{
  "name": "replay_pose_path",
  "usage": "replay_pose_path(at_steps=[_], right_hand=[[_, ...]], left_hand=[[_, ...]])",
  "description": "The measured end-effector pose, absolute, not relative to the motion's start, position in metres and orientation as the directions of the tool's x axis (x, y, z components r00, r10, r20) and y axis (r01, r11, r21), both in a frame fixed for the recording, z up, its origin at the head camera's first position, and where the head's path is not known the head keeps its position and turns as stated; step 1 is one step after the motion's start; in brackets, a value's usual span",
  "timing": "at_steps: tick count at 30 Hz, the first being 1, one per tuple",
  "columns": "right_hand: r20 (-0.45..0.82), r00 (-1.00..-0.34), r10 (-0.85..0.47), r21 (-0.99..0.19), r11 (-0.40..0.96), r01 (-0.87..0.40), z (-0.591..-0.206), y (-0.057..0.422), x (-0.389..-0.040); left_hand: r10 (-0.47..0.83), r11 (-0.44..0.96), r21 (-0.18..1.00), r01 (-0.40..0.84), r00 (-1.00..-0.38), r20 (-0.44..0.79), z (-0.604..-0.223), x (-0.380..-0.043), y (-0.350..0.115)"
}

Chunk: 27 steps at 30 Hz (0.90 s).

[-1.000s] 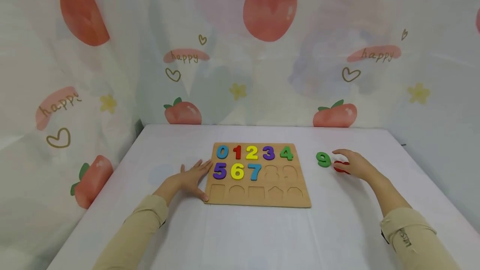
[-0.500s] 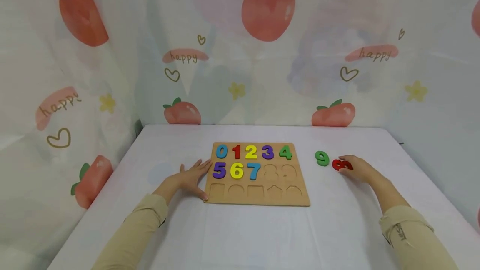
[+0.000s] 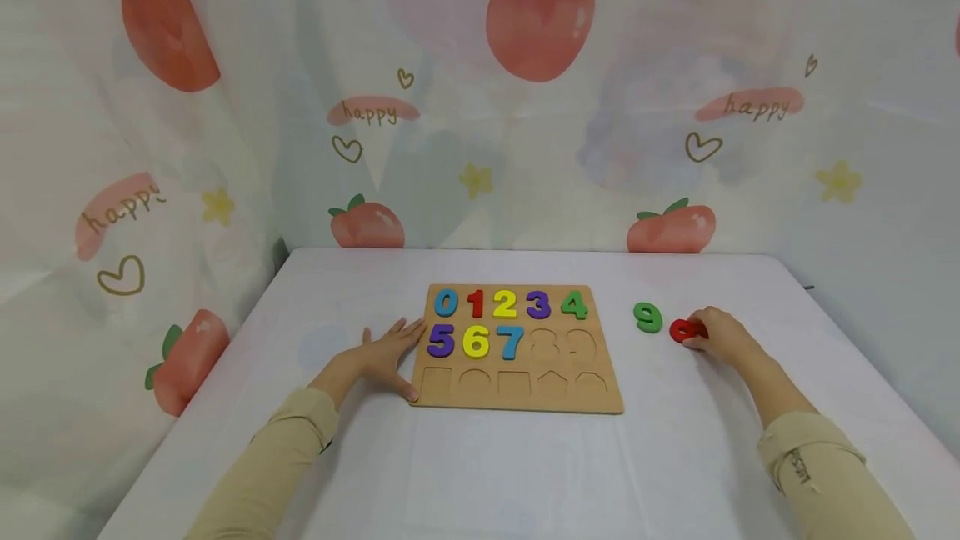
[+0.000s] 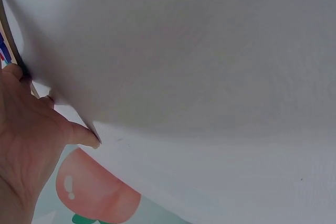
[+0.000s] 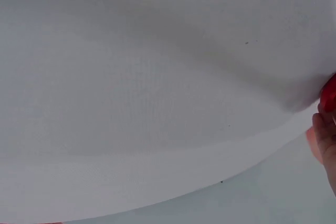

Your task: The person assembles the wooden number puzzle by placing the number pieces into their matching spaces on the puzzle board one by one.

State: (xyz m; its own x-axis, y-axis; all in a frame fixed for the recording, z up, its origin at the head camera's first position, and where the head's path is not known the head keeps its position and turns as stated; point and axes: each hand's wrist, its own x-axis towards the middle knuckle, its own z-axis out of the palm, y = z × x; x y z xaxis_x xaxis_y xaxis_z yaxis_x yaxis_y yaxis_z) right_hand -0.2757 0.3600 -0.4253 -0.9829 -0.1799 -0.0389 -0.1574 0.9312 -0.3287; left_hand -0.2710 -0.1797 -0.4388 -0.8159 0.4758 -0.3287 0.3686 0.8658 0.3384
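Note:
My right hand [image 3: 723, 335] pinches a red number 8 piece [image 3: 681, 330] at the right of the table; its fingers cover the piece's right half. At the edge of the right wrist view a bit of the red piece [image 5: 329, 95] shows by the fingertips. Just left of it a green number 9 piece [image 3: 647, 317] lies on the cloth. My left hand [image 3: 385, 359] rests with spread fingers against the left edge of a wooden puzzle board [image 3: 487, 401]. Coloured numbers 0 to 7 sit in the board, such as the blue 7 [image 3: 510, 342].
Bare recesses, two number-shaped and several geometric, show in the board's middle right and front row. A white cloth [image 3: 517, 473] covers the table. Behind and to the left hangs a curtain [image 3: 555, 157] printed with fruit and hearts.
My right hand has come down onto the red 8 and taken it between thumb and fingers; the piece has turned slightly. The left hand and board stay in place.

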Motion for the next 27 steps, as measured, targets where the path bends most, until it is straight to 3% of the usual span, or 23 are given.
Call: replay_pose_path(at_steps=[27], right_hand=[[-0.033, -0.979, -0.201, -0.401, 0.900, -0.171, -0.421, 0.359, -0.266]], left_hand=[[0.471, 0.868, 0.348, 0.356, -0.812, -0.345, -0.435, -0.271, -0.178]])
